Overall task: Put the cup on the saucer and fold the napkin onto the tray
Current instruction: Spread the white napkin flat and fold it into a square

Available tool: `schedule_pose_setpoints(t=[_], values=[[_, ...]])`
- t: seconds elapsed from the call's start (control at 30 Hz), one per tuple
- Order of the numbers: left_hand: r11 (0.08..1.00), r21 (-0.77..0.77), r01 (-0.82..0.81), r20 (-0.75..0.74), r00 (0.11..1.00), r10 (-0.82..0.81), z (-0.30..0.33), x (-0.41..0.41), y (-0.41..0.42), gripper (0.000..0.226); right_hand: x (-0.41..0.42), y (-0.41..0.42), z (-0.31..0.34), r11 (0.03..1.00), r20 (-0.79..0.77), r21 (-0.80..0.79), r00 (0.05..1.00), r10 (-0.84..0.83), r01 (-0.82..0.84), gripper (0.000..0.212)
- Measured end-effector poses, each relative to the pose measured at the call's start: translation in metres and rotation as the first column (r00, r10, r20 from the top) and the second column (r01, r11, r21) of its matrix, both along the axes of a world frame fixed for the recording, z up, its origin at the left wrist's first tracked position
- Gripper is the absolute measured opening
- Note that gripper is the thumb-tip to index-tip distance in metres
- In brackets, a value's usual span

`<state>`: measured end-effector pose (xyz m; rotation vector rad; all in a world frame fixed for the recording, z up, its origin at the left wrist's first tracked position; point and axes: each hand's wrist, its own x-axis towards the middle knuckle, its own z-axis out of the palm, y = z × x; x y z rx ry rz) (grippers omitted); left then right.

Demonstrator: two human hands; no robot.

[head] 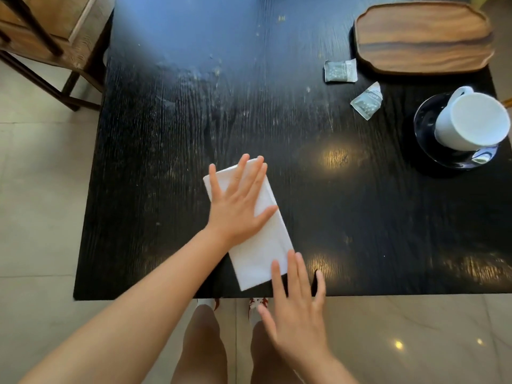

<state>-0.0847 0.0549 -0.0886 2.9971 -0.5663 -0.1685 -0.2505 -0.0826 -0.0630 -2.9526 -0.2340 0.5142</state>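
Note:
A white napkin [259, 253], folded into a long rectangle, lies slantwise on the black table near its front edge. My left hand [238, 206] presses flat on its upper half with fingers spread. My right hand [297, 306] is open, its fingertips resting on the napkin's lower right corner. At the right edge of the table a white cup [468, 120] stands on a dark glossy saucer [426, 134]. A wooden tray [424, 37] with nothing on it sits at the far right of the table.
Two small grey-green sachets [340, 71] [367, 102] lie between the tray and the saucer. A wooden chair [52, 42] stands beyond the table's left far corner. The black table [194, 120] ends just in front of my legs, over a pale tiled floor.

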Motion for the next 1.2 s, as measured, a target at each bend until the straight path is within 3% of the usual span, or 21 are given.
schedule_pose_setpoints(t=[0.1,0.17,0.33,0.53,0.77,0.9,1.07,1.2], values=[[0.97,-0.019,0.243,0.002,0.97,-0.243,-0.001,0.01,-0.006,0.083,-0.015,-0.006,0.002,0.995,0.049,0.06,0.995,0.082,-0.085,0.062],[0.946,-0.022,0.323,-0.013,0.946,-0.323,-0.001,0.016,-0.005,0.09,-0.009,-0.021,0.0,0.984,0.154,0.116,0.981,0.119,-0.138,0.051],[0.944,-0.03,0.328,-0.018,0.944,-0.328,-0.001,0.015,-0.005,0.098,0.017,-0.046,-0.002,0.915,0.387,0.148,0.874,0.295,-0.374,0.04],[0.949,-0.014,0.316,-0.054,0.947,-0.316,0.006,0.015,-0.004,0.095,0.034,-0.05,-0.004,0.876,0.451,0.171,0.826,0.337,-0.451,0.027],[0.915,-0.338,0.221,-0.021,0.97,-0.242,0.021,-0.053,0.05,0.052,0.048,-0.051,-0.002,0.834,0.501,0.151,0.768,0.398,-0.531,0.008],[0.911,-0.315,0.267,-0.1,0.945,-0.312,0.02,-0.076,0.079,0.057,0.057,-0.048,0.008,0.829,0.469,0.292,0.827,0.312,-0.478,0.009],[0.914,-0.305,0.267,0.027,0.962,-0.272,0.013,-0.074,0.073,0.048,0.06,-0.044,0.025,0.777,0.362,0.584,0.932,0.01,-0.235,0.013],[0.899,-0.405,0.167,0.056,0.986,-0.158,0.012,-0.075,0.066,0.034,0.059,-0.047,0.02,0.781,0.405,0.546,0.912,0.07,-0.303,0.017]])
